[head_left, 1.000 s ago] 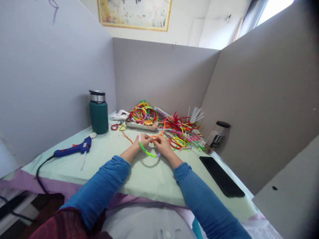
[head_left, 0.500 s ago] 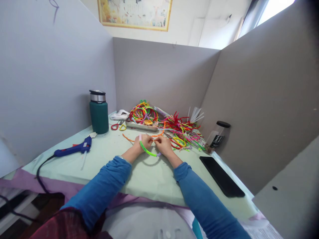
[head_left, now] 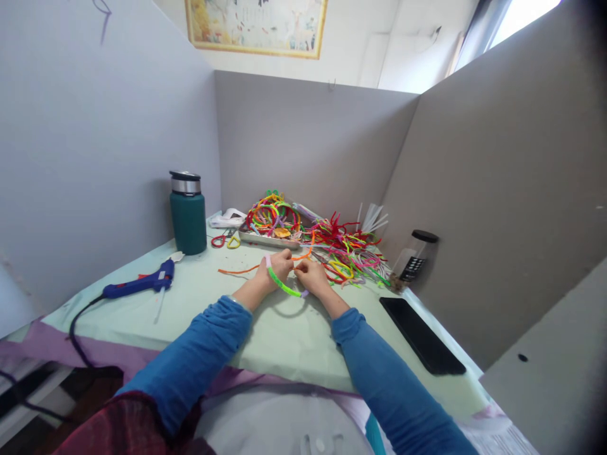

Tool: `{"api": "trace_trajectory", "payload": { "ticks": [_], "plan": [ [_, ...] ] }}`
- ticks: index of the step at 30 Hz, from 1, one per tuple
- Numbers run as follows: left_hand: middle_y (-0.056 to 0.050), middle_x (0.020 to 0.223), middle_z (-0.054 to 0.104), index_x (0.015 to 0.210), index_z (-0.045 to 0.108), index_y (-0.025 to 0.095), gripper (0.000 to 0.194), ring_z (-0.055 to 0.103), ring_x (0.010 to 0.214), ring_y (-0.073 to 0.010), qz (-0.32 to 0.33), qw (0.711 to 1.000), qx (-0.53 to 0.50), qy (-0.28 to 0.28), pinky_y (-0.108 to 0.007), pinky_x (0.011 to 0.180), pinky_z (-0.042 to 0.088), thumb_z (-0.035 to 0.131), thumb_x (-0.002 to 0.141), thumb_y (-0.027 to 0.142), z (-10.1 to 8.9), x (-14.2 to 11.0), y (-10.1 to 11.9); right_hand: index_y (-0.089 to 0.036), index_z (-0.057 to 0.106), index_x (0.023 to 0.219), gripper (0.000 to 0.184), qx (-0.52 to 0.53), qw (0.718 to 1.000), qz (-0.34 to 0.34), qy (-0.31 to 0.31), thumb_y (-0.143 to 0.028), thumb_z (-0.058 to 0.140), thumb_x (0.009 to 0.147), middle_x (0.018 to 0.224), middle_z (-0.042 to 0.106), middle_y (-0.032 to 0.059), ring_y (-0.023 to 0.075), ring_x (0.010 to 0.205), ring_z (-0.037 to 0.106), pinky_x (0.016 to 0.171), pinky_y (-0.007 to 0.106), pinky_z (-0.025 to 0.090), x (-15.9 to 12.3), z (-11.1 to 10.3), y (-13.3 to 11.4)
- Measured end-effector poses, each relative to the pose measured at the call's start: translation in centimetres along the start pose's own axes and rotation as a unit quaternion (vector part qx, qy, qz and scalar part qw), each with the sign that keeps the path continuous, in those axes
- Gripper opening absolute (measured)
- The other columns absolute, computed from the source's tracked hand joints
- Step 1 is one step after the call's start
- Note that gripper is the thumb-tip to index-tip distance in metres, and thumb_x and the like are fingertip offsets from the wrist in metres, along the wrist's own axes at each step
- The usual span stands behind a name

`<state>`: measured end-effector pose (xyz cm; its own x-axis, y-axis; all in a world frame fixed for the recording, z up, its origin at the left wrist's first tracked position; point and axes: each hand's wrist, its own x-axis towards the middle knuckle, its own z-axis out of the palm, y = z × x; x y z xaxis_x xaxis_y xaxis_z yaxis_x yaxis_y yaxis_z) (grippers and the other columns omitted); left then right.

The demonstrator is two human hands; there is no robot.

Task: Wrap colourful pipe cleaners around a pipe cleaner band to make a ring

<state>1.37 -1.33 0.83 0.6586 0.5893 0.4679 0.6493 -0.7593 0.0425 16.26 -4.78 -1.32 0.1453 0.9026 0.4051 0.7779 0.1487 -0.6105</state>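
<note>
Left hand: in the head view, the left hand (head_left: 275,270) is above the table (head_left: 208,341), fingers bent in and closed on the fuzzy band; its exact hold is partly hidden.
Right hand: the right hand (head_left: 312,278) is just beside it, thumb and fingertips pinched together with a bit of orange strand at the tips; whether it also has the band is too small to tell.
Fuzzy band: the curved band (head_left: 283,286), pink, green and lilac, bows towards the person between the hands, raised over its shadow.
Orange strand: the strand (head_left: 237,272) sticks out leftward from the left hand.
Tray: beyond the hands, a metal tray (head_left: 270,242) bears coloured hoops (head_left: 272,215).
Loose stems: a tangled heap of stems (head_left: 341,235) lies right of the tray.
Left side: a green flask (head_left: 188,218) stands upright; a blue glue gun (head_left: 140,284) lies nearer the person.
Right side: a black phone (head_left: 422,336) lies flat near the table's edge, with a black-lidded jar (head_left: 415,260) beyond it.
</note>
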Motion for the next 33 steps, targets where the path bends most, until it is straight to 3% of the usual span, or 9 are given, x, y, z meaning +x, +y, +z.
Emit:
{"api": "trace_trajectory", "payload": {
  "ticks": [9, 19, 23, 27, 30, 33],
  "plan": [
    [-0.005, 0.082, 0.062, 0.086, 0.071, 0.018, 0.022, 0.058, 0.077, -0.0162, 0.07, 0.997, 0.022, -0.006, -0.026, 0.065, 0.04, 0.05, 0.082, 0.022, 0.7, 0.1, -0.7, -0.017, 0.067, 0.07, 0.01, -0.042, 0.998, -0.022, -0.039, -0.015, 0.057, 0.072, 0.071, 0.069, 0.0031, 0.0147, 0.067, 0.059, 0.062, 0.023, 0.039, -0.2, -0.3, 0.0],
    [-0.008, 0.089, 0.065, 0.09, 0.072, 0.02, 0.023, 0.059, 0.087, -0.0197, 0.033, 0.998, 0.037, -0.024, -0.027, 0.069, 0.042, 0.049, 0.086, 0.024, -0.3, -0.2, -0.1, -0.017, 0.066, 0.071, 0.009, -0.036, 0.994, -0.083, -0.065, -0.017, 0.057, 0.072, 0.068, 0.066, 0.0015, 0.0142, 0.065, 0.055, 0.06, 0.024, 0.036, -0.3, -0.5, 0.5],
    [-0.01, 0.091, 0.064, 0.091, 0.072, 0.019, 0.026, 0.059, 0.089, -0.0213, 0.016, 0.999, 0.035, -0.015, -0.028, 0.07, 0.042, 0.048, 0.087, 0.028, -0.4, -0.2, -0.1, -0.018, 0.065, 0.07, 0.008, 0.0, 0.994, -0.084, -0.067, -0.017, 0.057, 0.073, 0.068, 0.065, 0.0003, 0.0133, 0.065, 0.055, 0.061, 0.024, 0.037, -0.3, -0.7, 0.6],
    [-0.011, 0.092, 0.064, 0.09, 0.073, 0.018, 0.028, 0.059, 0.091, -0.0222, -0.001, 0.999, 0.048, -0.022, -0.029, 0.071, 0.043, 0.047, 0.087, 0.028, -0.5, -0.1, -0.1, -0.016, 0.062, 0.069, 0.006, 0.06, 0.994, -0.043, -0.078, -0.018, 0.057, 0.071, 0.065, 0.062, -0.0005, 0.0115, 0.061, 0.054, 0.059, 0.022, 0.038, -0.1, -0.6, 0.7],
    [-0.012, 0.089, 0.064, 0.09, 0.073, 0.017, 0.032, 0.06, 0.089, -0.0229, -0.012, 0.997, 0.061, -0.04, -0.03, 0.07, 0.043, 0.045, 0.088, 0.032, -0.7, 0.0, 0.1, -0.015, 0.06, 0.07, 0.005, 0.136, 0.984, 0.003, -0.115, -0.018, 0.057, 0.07, 0.058, 0.057, -0.0025, 0.0093, 0.052, 0.05, 0.052, 0.021, 0.037, 0.2, -0.5, 1.1],
    [-0.012, 0.089, 0.064, 0.091, 0.073, 0.017, 0.036, 0.061, 0.087, -0.0228, -0.009, 0.996, 0.07, -0.058, -0.03, 0.068, 0.043, 0.044, 0.089, 0.037, -0.9, 0.0, 0.4, -0.014, 0.06, 0.072, 0.007, 0.204, 0.966, 0.005, -0.158, -0.018, 0.056, 0.068, 0.055, 0.053, -0.0038, 0.008, 0.047, 0.046, 0.047, 0.02, 0.035, 0.5, -0.7, 1.7]
  ]
}}
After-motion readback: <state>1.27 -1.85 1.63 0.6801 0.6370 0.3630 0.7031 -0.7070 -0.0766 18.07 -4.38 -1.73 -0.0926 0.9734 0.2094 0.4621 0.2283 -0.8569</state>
